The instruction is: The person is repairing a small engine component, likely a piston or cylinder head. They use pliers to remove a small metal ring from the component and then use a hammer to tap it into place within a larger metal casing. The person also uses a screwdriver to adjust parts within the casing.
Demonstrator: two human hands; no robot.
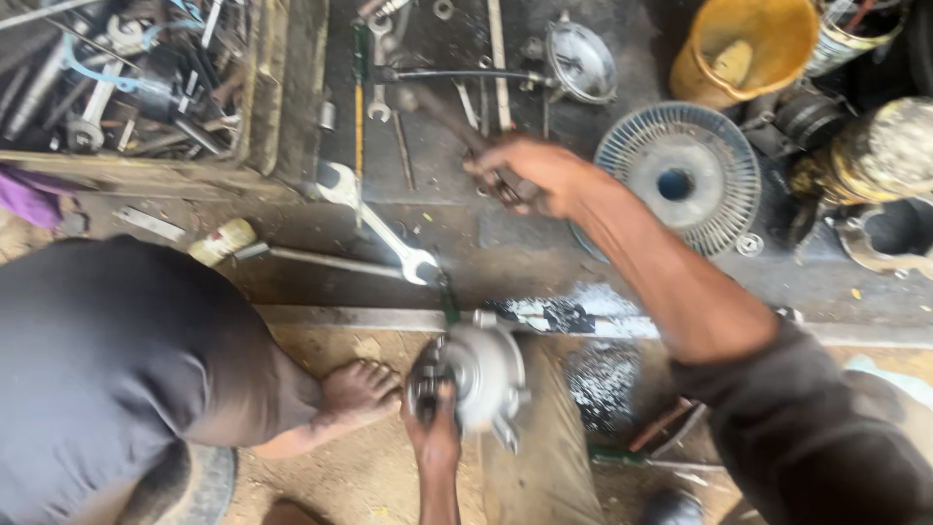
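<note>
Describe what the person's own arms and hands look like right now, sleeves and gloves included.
Both hands are bare, with no gloves. The right hand and its forearm are uncovered up to a dark sleeve pushed back to about the elbow. The left hand shows dark grime; its forearm is bare as far as the picture's edge. No watch or rings are visible.
</note>
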